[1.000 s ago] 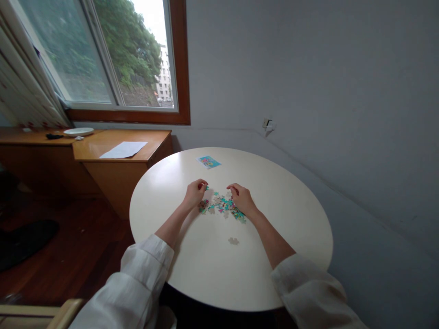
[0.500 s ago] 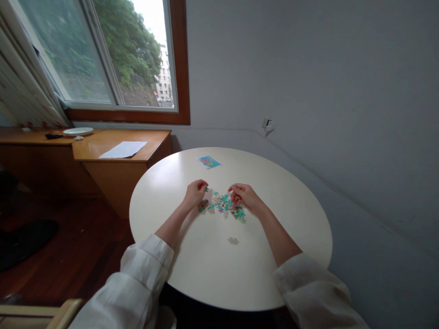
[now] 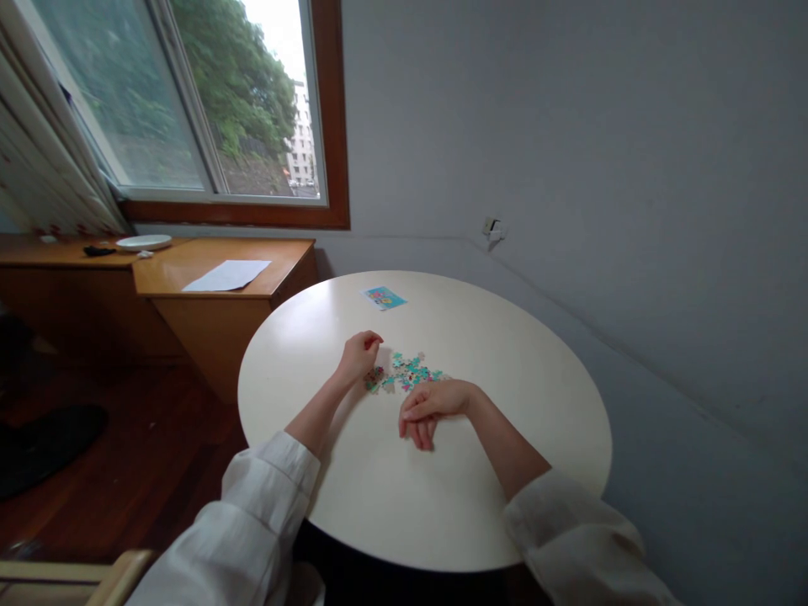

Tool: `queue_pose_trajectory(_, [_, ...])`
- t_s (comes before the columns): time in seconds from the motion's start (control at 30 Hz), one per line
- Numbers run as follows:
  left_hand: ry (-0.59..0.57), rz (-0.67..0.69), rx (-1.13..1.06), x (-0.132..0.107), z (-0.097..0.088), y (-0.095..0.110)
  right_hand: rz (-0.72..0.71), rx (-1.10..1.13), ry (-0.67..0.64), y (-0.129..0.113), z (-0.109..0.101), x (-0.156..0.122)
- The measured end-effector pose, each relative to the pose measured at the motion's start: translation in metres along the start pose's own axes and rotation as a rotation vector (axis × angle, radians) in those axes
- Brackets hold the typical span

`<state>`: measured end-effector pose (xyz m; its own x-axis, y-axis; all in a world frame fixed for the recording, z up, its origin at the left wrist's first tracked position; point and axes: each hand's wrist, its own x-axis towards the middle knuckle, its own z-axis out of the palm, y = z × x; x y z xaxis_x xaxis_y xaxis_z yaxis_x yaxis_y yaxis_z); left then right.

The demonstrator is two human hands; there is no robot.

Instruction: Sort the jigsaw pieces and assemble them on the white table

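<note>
Jigsaw pieces (image 3: pixel 407 374) heaped mid-worktop (image 3: pixel 391 505), just beyond the right hand (image 3: pixel 435 406), fingers (image 3: pixel 413 431) loosely bent, tips down on the surface, nothing visible in them. Left hand (image 3: pixel 359 355) at the heap's left edge, fingers curled tight; whether around a piece, impossible to tell. Best to press lightly and slide flat, leaving the heap undisturbed.

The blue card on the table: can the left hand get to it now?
Probably yes: only bare table lies between the left hand and the blue card; the puzzle pieces lie aside.
</note>
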<state>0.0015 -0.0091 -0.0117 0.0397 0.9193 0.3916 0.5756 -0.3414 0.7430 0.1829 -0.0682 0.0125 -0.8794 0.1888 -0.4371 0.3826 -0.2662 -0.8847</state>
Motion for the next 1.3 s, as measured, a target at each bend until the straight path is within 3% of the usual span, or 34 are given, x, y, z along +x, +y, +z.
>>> queue_pose_trajectory(0.2, [-0.011, -0.037, 0.119, -0.002, -0.004, 0.005, -0.438, 0.097, 0.734, 0.003, -0.008, 0.009])
queue_pose_trajectory(0.3, [-0.025, -0.093, 0.275, -0.003, -0.008, 0.006, -0.497, 0.124, 0.926, 0.0, -0.015, 0.005])
queue_pose_trajectory(0.4, [-0.085, -0.155, 0.408, -0.005, -0.013, 0.006, -0.472, 0.098, 1.032, -0.002, -0.021, -0.008])
queue_pose_trajectory(0.47, [-0.133, -0.203, 0.452, -0.006, -0.016, 0.007, -0.403, 0.043, 1.048, -0.001, -0.024, -0.021])
queue_pose_trajectory(0.6, [-0.194, -0.259, 0.51, -0.007, -0.021, 0.008, -0.067, -0.049, 0.794, 0.006, -0.026, -0.04])
queue_pose_trajectory(0.7, [-0.23, -0.244, 0.522, -0.007, -0.021, 0.01, 0.031, -0.077, 0.693, 0.009, -0.025, -0.04])
queue_pose_trajectory(0.97, [-0.274, -0.211, 0.495, -0.007, -0.017, 0.012, -0.294, 0.031, 0.896, 0.01, -0.029, -0.02])
queue_pose_trajectory(1.3, [-0.261, -0.2, 0.467, -0.009, -0.016, 0.013, -0.355, 0.188, 0.961, 0.016, -0.037, -0.017])
